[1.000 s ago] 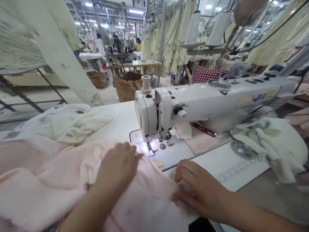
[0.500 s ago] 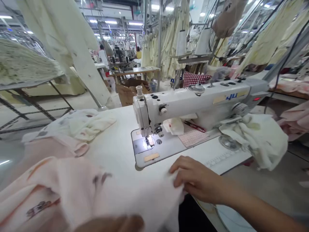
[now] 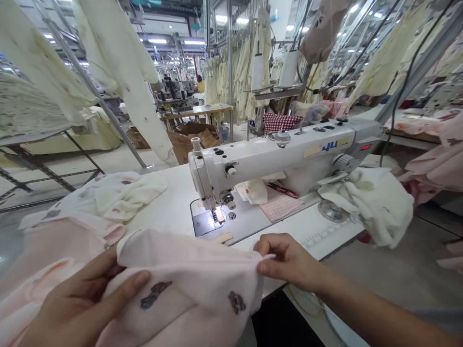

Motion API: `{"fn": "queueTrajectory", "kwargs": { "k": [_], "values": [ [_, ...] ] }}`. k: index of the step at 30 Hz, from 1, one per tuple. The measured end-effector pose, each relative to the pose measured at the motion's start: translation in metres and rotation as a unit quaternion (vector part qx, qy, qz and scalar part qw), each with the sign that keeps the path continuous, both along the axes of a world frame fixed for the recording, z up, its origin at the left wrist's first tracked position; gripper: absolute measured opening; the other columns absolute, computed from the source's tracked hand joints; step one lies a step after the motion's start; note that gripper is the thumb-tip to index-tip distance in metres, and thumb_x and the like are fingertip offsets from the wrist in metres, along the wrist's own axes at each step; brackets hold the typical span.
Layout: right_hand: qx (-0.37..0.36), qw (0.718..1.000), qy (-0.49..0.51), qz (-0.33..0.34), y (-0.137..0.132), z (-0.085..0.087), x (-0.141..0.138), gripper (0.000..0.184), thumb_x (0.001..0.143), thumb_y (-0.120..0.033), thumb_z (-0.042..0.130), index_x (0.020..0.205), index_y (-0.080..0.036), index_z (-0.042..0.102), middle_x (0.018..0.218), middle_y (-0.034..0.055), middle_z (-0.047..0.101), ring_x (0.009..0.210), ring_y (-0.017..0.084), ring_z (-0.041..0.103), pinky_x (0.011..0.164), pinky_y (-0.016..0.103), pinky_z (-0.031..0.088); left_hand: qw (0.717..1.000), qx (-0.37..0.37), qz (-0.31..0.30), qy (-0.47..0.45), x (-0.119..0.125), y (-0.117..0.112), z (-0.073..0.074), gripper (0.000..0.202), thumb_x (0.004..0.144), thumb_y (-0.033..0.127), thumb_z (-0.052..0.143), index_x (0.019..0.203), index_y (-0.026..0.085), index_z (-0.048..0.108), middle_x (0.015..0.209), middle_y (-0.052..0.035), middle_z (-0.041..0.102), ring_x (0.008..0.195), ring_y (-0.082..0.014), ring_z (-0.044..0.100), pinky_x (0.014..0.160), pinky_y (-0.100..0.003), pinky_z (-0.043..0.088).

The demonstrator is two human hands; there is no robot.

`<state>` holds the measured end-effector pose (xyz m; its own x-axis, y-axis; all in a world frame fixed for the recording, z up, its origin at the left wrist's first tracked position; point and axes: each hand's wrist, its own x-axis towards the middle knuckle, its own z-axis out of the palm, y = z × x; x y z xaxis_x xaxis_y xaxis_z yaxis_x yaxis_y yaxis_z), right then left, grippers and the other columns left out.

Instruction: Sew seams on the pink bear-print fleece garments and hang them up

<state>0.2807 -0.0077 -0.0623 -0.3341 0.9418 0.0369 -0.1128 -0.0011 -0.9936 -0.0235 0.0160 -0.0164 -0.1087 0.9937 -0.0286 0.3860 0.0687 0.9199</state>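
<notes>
A pale pink printed fabric piece (image 3: 195, 289) is stretched between my two hands, in front of the sewing machine (image 3: 260, 159). My left hand (image 3: 90, 294) grips its left part, thumb on top and fingers partly hidden behind the cloth. At the right end, my right hand (image 3: 285, 260) pinches the fabric's upper corner between thumb and fingers. The cloth's raised edge covers the front of the machine's needle plate (image 3: 206, 224). Beneath the lit needle and presser foot (image 3: 218, 215) I see no cloth.
More pink and cream garments (image 3: 79, 212) lie on the left of the white table (image 3: 173, 178). Red-handled thread snips (image 3: 284, 189) and a pink checked cloth (image 3: 278, 205) rest under the machine arm. A cream bundle (image 3: 372, 200) hangs over the table's right edge. Thread cones (image 3: 289, 67) stand behind.
My left hand has risen into fuller view, holding the fabric. The cloth has been lifted and spread towards the machine, while my right hand now pinches its corner. The camera view has shifted slightly.
</notes>
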Motion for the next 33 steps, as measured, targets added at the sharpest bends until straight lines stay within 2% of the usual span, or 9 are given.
{"fn": "queueTrajectory", "kwargs": {
  "k": [3, 6, 9, 17, 20, 24, 29, 31, 33],
  "values": [
    [0.082, 0.991, 0.026, -0.099, 0.003, -0.002, -0.002, 0.038, 0.072, -0.038, 0.071, 0.064, -0.018, 0.041, 0.069, -0.0011, 0.055, 0.061, 0.010, 0.050, 0.055, 0.021, 0.042, 0.999, 0.003, -0.012, 0.036, 0.003, -0.001, 0.002, 0.051, 0.059, 0.049, 0.075, 0.101, 0.030, 0.055, 0.089, 0.0008, 0.071, 0.084, -0.0259, 0.067, 0.070, -0.035, 0.059],
    [0.161, 0.971, -0.047, -0.172, 0.008, 0.001, -0.002, 0.021, 0.076, -0.031, 0.068, 0.072, -0.018, 0.053, 0.070, 0.0005, 0.060, 0.062, 0.011, 0.056, 0.056, 0.022, 0.047, 0.999, 0.017, -0.023, -0.017, 0.012, -0.001, 0.010, 0.064, 0.065, 0.048, 0.072, 0.117, 0.028, 0.041, 0.077, 0.0009, 0.070, 0.073, -0.0234, 0.068, 0.064, -0.034, 0.059],
    [0.258, 0.939, -0.172, -0.151, 0.014, 0.009, 0.001, 0.008, 0.081, -0.026, 0.063, 0.085, -0.020, 0.067, 0.077, 0.0037, 0.066, 0.071, 0.015, 0.062, 0.062, 0.025, 0.051, 0.997, 0.035, -0.064, -0.025, 0.016, 0.000, 0.015, 0.046, 0.072, 0.044, 0.066, 0.111, 0.024, 0.050, 0.080, -0.0004, 0.069, 0.072, -0.0197, 0.067, 0.064, -0.030, 0.056],
    [0.456, 0.794, -0.390, -0.092, 0.035, 0.014, 0.004, 0.012, 0.088, -0.018, 0.052, 0.088, -0.019, 0.064, 0.072, 0.0022, 0.063, 0.066, 0.014, 0.058, 0.058, 0.026, 0.046, 0.928, 0.167, -0.130, 0.308, -0.003, 0.006, 0.024, 0.019, 0.084, 0.038, 0.051, 0.086, 0.026, 0.066, 0.083, -0.0016, 0.069, 0.079, -0.0200, 0.063, 0.076, -0.034, 0.049],
    [0.499, 0.763, -0.399, -0.099, 0.045, 0.015, 0.002, 0.013, 0.088, -0.016, 0.050, 0.081, -0.018, 0.061, 0.073, 0.0038, 0.059, 0.067, 0.015, 0.054, 0.058, 0.028, 0.043, 0.944, 0.153, -0.158, 0.247, 0.000, 0.020, 0.022, 0.022, 0.087, 0.038, 0.045, 0.080, 0.022, 0.059, 0.093, -0.0053, 0.064, 0.091, -0.0211, 0.059, 0.078, -0.033, 0.047],
    [0.536, 0.742, -0.398, -0.064, 0.059, 0.043, 0.004, 0.013, 0.088, -0.012, 0.046, 0.081, -0.018, 0.055, 0.079, 0.0049, 0.060, 0.075, 0.017, 0.052, 0.066, 0.031, 0.038, 0.980, 0.111, -0.157, 0.049, 0.008, 0.068, 0.033, 0.026, 0.089, 0.043, 0.040, 0.080, 0.020, 0.048, 0.073, -0.0011, 0.061, 0.069, -0.0162, 0.059, 0.063, -0.027, 0.047],
    [0.581, 0.661, -0.472, -0.051, 0.057, 0.092, -0.005, 0.023, 0.090, -0.011, 0.038, 0.087, -0.018, 0.060, 0.069, 0.0043, 0.059, 0.070, 0.018, 0.047, 0.062, 0.032, 0.028, 0.972, 0.171, -0.129, 0.093, 0.013, 0.105, 0.065, 0.021, 0.081, 0.040, 0.054, 0.078, 0.019, 0.052, 0.066, 0.0041, 0.051, 0.064, -0.0128, 0.048, 0.060, -0.024, 0.037],
    [0.560, 0.661, -0.498, -0.033, 0.042, 0.089, -0.020, 0.021, 0.089, -0.013, 0.043, 0.086, -0.019, 0.062, 0.069, 0.0047, 0.061, 0.071, 0.019, 0.048, 0.065, 0.033, 0.028, 0.974, 0.167, -0.116, 0.102, 0.014, 0.085, 0.061, 0.019, 0.082, 0.038, 0.051, 0.078, 0.020, 0.051, 0.068, 0.0035, 0.051, 0.068, -0.0141, 0.048, 0.063, -0.025, 0.037],
    [0.519, 0.709, -0.477, 0.021, 0.017, 0.073, -0.037, 0.018, 0.087, -0.016, 0.047, 0.081, -0.020, 0.063, 0.067, 0.0037, 0.061, 0.071, 0.018, 0.049, 0.067, 0.032, 0.031, 0.976, 0.176, -0.070, 0.111, 0.017, 0.050, 0.050, 0.017, 0.087, 0.036, 0.044, 0.082, 0.021, 0.050, 0.074, 0.0024, 0.054, 0.074, -0.0161, 0.051, 0.068, -0.027, 0.039]
  ]
}}
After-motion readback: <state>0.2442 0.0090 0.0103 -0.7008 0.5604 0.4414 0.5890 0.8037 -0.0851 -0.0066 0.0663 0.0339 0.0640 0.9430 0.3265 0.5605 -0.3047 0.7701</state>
